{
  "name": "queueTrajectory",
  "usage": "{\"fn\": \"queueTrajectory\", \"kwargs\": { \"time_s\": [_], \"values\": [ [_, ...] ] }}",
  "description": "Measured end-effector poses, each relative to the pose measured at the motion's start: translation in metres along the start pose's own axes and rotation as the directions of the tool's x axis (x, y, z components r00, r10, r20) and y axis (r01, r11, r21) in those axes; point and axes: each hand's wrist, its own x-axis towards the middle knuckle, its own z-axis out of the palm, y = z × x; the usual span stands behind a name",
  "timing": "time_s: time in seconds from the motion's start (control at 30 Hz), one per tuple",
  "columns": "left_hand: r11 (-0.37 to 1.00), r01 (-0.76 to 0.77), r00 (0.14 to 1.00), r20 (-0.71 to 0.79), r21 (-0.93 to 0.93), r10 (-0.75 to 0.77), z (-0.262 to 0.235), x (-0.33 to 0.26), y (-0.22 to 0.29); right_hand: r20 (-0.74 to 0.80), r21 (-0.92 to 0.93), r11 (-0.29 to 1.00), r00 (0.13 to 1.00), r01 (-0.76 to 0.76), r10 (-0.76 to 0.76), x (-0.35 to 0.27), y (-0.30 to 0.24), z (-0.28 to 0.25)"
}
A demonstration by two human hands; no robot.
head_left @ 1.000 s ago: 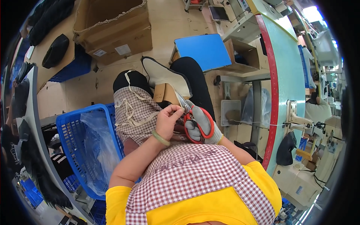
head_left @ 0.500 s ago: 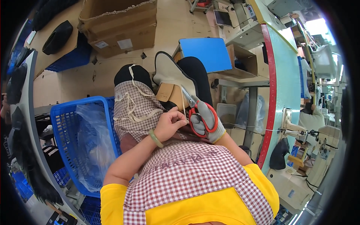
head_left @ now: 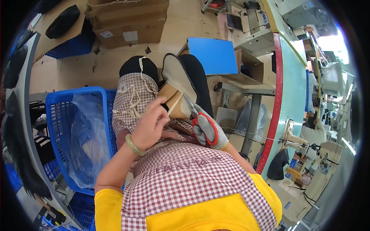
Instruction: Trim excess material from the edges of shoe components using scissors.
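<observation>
On my lap, over the checked apron [head_left: 133, 102], sits the tan shoe [head_left: 175, 98], its pale sole [head_left: 174, 75] turned up and its toe pointing away from me toward the floor. My left hand [head_left: 148, 125] is curled around the near end of the shoe, thumb and fingers [head_left: 160, 104] pressed on the tan upper, with a green bangle [head_left: 135, 145] on the wrist. My right hand [head_left: 210, 133], in a grey work glove, is closed through the red handles of a pair of scissors [head_left: 198, 119]; the blades run up along the right edge of the shoe and lie against it. Whether the blades are parted or closed I cannot tell, since the shoe and my left fingers cover part of them.

Just left of my knee stands a blue plastic basket [head_left: 58, 111] lined with a clear bag [head_left: 86, 134], its near rim touching the apron's edge. Past my knees a blue-topped stool or small stand [head_left: 212, 56] sits near the shoe's toe, and a cardboard box [head_left: 127, 23] lies well beyond on the floor. To my right runs the long work bench with a red edge [head_left: 275, 104], well apart from my hands. Nothing lies between either hand and the shoe; only my own left fingers hide part of the upper.
</observation>
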Motion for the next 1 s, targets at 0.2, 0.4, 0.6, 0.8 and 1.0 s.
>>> {"fn": "queueTrajectory", "kwargs": {
  "time_s": [0.2, 0.4, 0.6, 0.8, 1.0],
  "values": [
    [0.958, 0.034, 0.968, -0.228, -0.285, -0.102, 0.013, 0.049, -0.005, 0.002, -0.072, 0.997, 0.999, 0.041, -0.041, 0.002, -0.001, 0.004],
    [0.962, 0.120, 0.980, -0.182, 0.245, -0.076, 0.033, 0.074, -0.027, 0.006, 0.021, 0.999, 1.000, -0.028, 0.028, 0.000, -0.007, 0.000],
    [0.994, 0.002, 0.982, -0.189, 0.108, 0.019, 0.044, 0.077, -0.034, 0.006, -0.016, 0.999, 0.999, -0.047, 0.047, 0.003, -0.022, -0.004],
    [0.977, 0.136, 0.944, -0.278, -0.166, -0.179, 0.059, 0.070, -0.032, 0.008, -0.079, 0.994, 0.997, -0.079, 0.080, 0.006, -0.036, -0.004],
    [0.917, 0.221, 0.926, -0.223, -0.332, -0.304, 0.066, 0.062, -0.035, 0.031, -0.281, 0.956, 0.994, -0.088, 0.101, 0.010, -0.049, -0.011]
  ]
}}
